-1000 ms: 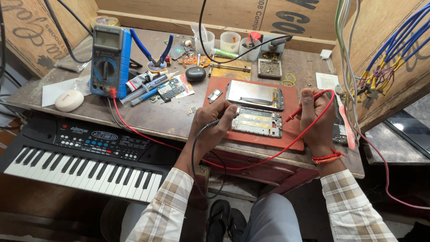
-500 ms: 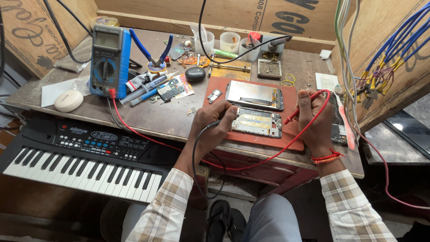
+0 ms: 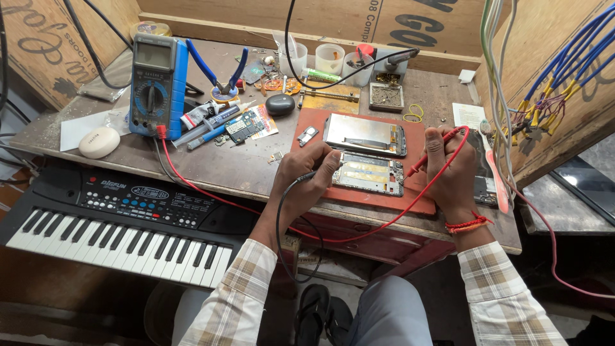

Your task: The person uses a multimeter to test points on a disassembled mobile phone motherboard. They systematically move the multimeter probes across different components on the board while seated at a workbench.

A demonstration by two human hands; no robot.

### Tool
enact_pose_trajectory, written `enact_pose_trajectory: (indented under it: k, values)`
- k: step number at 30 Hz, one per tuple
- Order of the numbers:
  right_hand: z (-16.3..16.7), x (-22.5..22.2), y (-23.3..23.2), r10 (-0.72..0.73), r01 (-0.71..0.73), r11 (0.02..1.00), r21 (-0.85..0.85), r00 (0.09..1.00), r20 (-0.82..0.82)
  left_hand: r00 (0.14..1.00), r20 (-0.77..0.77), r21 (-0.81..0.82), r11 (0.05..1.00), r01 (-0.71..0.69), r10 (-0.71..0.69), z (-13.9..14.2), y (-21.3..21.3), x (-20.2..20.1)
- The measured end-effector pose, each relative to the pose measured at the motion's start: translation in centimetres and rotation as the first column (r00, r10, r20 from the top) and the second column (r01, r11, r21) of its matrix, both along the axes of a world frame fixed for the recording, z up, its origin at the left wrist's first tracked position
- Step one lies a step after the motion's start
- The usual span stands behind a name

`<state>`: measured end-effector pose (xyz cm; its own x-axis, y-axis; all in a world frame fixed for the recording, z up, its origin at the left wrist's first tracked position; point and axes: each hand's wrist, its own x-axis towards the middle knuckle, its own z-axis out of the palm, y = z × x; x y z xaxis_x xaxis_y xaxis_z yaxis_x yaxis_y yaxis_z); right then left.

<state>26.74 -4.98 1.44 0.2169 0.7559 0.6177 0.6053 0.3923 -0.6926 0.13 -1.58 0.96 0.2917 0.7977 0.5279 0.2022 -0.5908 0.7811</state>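
Opened phone (image 3: 368, 173) flat on red mat (image 3: 384, 198), surface middle; light, stiff, fragile board exposed, hold by frame edges. Left hand (image 3: 304, 176) pinches black probe (image 3: 320, 172); right hand (image 3: 451, 170) clamps red probe (image 3: 419, 165).

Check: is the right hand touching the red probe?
Touching. Head view shows the right hand gripping the red probe, fingers wrapped round it.

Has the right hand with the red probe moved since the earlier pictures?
No, hardly at all. The right hand holds the red probe at the same right end of the opened phone on the red mat.
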Motion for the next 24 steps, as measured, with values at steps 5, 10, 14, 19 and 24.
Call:
enact_pose_trajectory:
  k: [5,10,14,19,24]
  values:
    - [0.16,0.06,-0.40,-0.008,0.008,1.000,-0.010,1.000,-0.013,1.000,-0.006,0.005,1.000,-0.005,0.005,-0.05,0.00,0.06]
    - [0.29,-0.16,-0.38,-0.048,0.048,0.999,-0.003,0.999,0.007,1.000,-0.011,0.004,1.000,-0.004,0.004,-0.09,-0.05,-0.02]
    - [0.34,-0.18,-0.24,-0.027,0.027,1.000,-0.009,0.999,0.021,1.000,-0.015,0.011,1.000,-0.008,0.008,-0.05,0.04,-0.04]
    - [0.18,-0.06,-0.14,-0.023,0.023,1.000,-0.002,0.999,0.033,1.000,-0.015,0.024,1.000,-0.013,0.013,0.00,-0.05,0.00]
    - [0.05,0.13,-0.11,-0.012,0.012,1.000,-0.024,1.000,0.000,0.999,-0.031,0.013,1.000,-0.024,0.024,0.10,-0.12,0.06]
